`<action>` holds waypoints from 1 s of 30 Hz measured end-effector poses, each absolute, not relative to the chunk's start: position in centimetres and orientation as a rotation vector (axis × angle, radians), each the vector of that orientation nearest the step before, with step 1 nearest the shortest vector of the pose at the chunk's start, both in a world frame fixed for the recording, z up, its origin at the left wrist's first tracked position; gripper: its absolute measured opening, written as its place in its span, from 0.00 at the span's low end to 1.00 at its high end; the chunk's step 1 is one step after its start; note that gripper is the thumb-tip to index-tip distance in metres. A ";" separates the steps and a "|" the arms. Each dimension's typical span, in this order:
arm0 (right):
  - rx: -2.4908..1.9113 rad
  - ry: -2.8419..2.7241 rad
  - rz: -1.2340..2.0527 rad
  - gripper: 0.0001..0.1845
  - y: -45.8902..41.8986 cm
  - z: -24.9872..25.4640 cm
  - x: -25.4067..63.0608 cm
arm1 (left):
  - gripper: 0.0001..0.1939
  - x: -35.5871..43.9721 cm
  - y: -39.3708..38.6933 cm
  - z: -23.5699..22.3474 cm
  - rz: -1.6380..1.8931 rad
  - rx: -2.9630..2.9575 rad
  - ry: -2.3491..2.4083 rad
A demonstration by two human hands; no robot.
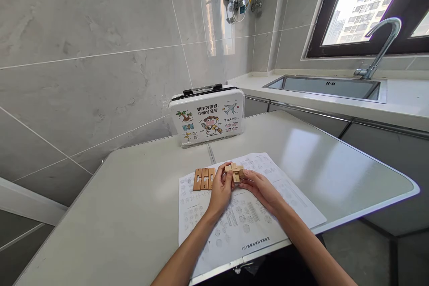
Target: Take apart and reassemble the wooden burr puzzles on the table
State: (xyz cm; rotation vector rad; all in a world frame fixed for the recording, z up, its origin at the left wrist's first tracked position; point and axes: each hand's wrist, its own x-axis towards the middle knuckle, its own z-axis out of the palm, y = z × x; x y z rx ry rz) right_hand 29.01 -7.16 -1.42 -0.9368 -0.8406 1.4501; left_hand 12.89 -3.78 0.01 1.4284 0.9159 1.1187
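A small interlocking wooden puzzle (236,170) of pale blocks sits between my two hands, just above a printed sheet. My left hand (221,185) grips it from the left, with the thumb across its near side. On the other side my right hand (258,184) pinches the puzzle's right edge between thumb and fingers. Left of my left hand, several flat notched wooden pieces (201,179) lie side by side on the sheet. Diagrams of assembled shapes cover the printed sheet (246,228) under my forearms. Parts of the puzzle are hidden by my fingers.
A white cartoon-printed case (209,116) stands upright at the back of the folding table (134,214), against the tiled wall. A counter with a sink (321,87) and a curved faucet (385,47) is at the right. The table's edge runs close in front of me.
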 end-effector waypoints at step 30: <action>-1.175 -1.048 1.049 0.29 -7.4 -1.4 28.3 | 0.28 12.6 -3.5 -0.5 1.039 1.608 0.907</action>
